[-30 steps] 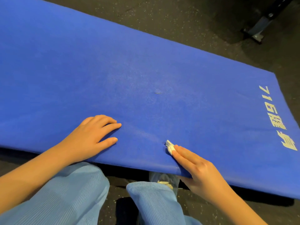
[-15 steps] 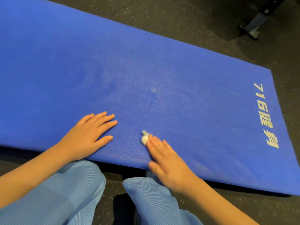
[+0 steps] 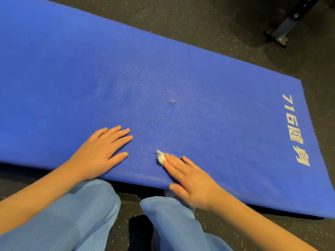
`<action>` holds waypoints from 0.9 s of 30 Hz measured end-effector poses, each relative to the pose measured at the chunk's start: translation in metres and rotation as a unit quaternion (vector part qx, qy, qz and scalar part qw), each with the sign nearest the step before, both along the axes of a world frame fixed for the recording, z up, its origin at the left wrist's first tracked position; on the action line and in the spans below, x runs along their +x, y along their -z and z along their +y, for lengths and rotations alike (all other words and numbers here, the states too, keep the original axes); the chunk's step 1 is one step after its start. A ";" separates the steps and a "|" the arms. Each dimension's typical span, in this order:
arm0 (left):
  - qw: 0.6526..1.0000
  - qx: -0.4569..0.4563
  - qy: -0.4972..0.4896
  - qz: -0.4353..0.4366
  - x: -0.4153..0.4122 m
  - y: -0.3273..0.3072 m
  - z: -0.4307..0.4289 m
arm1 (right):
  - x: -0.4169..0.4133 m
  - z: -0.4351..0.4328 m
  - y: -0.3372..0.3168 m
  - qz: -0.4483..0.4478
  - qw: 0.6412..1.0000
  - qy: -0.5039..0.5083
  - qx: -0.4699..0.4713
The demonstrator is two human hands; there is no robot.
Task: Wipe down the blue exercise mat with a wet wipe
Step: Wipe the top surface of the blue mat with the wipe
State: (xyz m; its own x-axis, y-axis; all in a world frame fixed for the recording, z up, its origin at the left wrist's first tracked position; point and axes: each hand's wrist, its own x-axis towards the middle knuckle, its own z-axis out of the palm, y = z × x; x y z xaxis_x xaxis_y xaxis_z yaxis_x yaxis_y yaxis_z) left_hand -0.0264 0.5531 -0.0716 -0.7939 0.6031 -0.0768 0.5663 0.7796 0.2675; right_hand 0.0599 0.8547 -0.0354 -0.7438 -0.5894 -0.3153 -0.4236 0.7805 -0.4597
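Your left hand lies flat on the mat, palm down, with the fingers straight and a little spread. Your right hand is flat too, and its straight fingers press the wet wipe under their tips. Both bare forearms reach forward.

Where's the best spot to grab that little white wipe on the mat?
Pinch the bunched end of the wet wipe that pokes out past the right hand, coming from above on its left. The rest is pinned to the blue mat under straight fingertips.
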 end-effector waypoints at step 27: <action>0.997 -0.050 0.012 -0.054 -0.002 -0.004 -0.003 | -0.142 0.013 0.053 0.015 0.959 0.259 0.114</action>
